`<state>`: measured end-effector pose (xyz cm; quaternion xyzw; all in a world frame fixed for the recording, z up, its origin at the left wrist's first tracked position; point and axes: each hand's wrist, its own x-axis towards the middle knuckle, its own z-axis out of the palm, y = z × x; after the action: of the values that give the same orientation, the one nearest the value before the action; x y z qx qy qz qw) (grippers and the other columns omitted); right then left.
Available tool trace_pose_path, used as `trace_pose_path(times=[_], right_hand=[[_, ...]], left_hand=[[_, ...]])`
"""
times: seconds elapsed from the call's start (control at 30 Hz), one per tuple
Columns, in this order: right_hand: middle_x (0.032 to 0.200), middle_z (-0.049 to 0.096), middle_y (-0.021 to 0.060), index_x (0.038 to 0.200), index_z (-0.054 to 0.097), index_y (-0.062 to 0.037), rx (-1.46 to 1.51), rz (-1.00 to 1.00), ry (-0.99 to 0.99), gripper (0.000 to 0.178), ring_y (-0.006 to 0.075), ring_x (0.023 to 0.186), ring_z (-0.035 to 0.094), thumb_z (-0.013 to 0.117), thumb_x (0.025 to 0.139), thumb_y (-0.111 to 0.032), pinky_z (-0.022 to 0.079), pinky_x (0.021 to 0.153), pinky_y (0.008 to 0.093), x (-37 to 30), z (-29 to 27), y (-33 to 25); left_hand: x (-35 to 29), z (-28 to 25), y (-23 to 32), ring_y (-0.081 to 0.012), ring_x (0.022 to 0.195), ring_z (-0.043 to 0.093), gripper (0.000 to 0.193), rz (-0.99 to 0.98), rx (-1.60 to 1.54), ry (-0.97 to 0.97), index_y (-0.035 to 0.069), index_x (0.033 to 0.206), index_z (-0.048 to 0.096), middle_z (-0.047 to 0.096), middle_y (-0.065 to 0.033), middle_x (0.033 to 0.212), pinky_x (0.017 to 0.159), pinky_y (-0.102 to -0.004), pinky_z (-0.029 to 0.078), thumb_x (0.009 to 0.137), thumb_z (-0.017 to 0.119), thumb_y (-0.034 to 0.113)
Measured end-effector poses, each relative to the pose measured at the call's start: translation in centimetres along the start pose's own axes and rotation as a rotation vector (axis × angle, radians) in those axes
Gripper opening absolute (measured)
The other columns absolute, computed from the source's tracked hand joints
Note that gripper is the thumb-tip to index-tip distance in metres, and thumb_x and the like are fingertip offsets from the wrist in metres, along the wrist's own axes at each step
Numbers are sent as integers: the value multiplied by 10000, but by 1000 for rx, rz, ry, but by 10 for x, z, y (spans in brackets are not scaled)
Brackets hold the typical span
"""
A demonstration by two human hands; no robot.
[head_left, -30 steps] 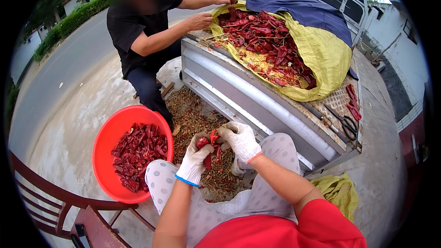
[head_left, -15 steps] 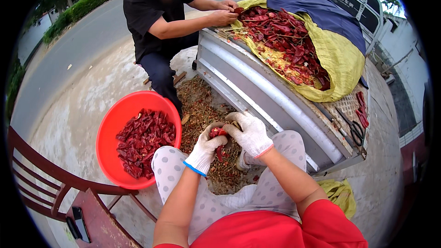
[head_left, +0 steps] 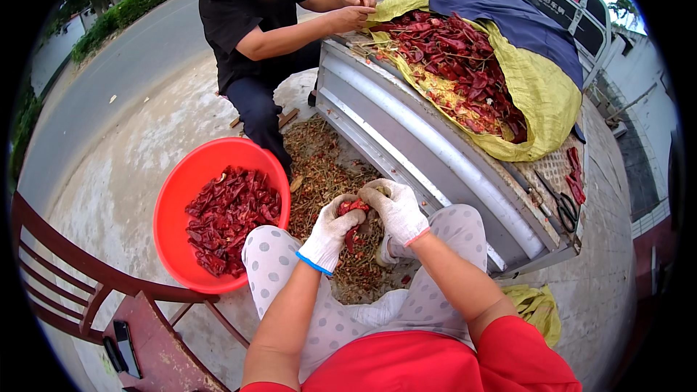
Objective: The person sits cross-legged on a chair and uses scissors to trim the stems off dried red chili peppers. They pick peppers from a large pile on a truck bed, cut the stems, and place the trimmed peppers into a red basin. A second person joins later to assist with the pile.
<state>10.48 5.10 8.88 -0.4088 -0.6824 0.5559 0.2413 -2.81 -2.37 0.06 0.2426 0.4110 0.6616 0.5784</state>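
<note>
Dried red chili (head_left: pixel 353 207) sat pinched between both gloved hands, right over the person's knees. The left hand (head_left: pixel 330 232) cupped it from below and the right hand (head_left: pixel 396 210) curled over the top, so the fingers (head_left: pixel 374 192) of both were closed narrow around the pod, with more red showing just under the left fingers.

Handling-wise, I'd guess it was super light, papery and brittle. It looked wrinkled and dry, the kind of thing that cracks if squeezed hard. Best hold was probably the body of the pod in one hand and the stem end in the other, gentle pinch, nothing more. Cloth gloves would have helped the grip.

Straight below the fingers lay a heap of stems and scraps (head_left: pixel 327 174) on the ground. Off to the left of the fingers was a red plastic basin (head_left: pixel 178 196) holding a pile of chilies (head_left: pixel 232 218). Up and to the right of the fingers, beyond a metal cart edge (head_left: pixel 428 152), a yellow cloth (head_left: pixel 537 94) carried a big mound of chilies (head_left: pixel 457 58), where another person's hands (head_left: pixel 356 11) were busy.
</note>
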Motion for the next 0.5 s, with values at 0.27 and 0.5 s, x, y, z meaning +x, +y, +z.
trace_pose_path(times=[0.27, 0.5], right_hand=[[713, 630, 20, 935, 678, -43, 607, 226, -32, 132, 95, 521, 544, 631, 926, -166, 427, 460, 247, 8, 7, 22], [642, 540, -9, 909, 628, -95, 1020, 527, -84, 121, 92, 487, 497, 606, 970, -198, 364, 412, 214, 18, 2, 37]], left_hand=[[0, -2, -5, -192, 791, 659, 354, 47, 3, 22, -30, 1130, 585, 656, -99, 961, 719, -341, 583, 787, 672, -14], [-3, 0, -3, -180, 809, 656, 371, 34, -18, 27, -33, 1141, 582, 652, -91, 970, 722, -326, 574, 785, 686, -16]])
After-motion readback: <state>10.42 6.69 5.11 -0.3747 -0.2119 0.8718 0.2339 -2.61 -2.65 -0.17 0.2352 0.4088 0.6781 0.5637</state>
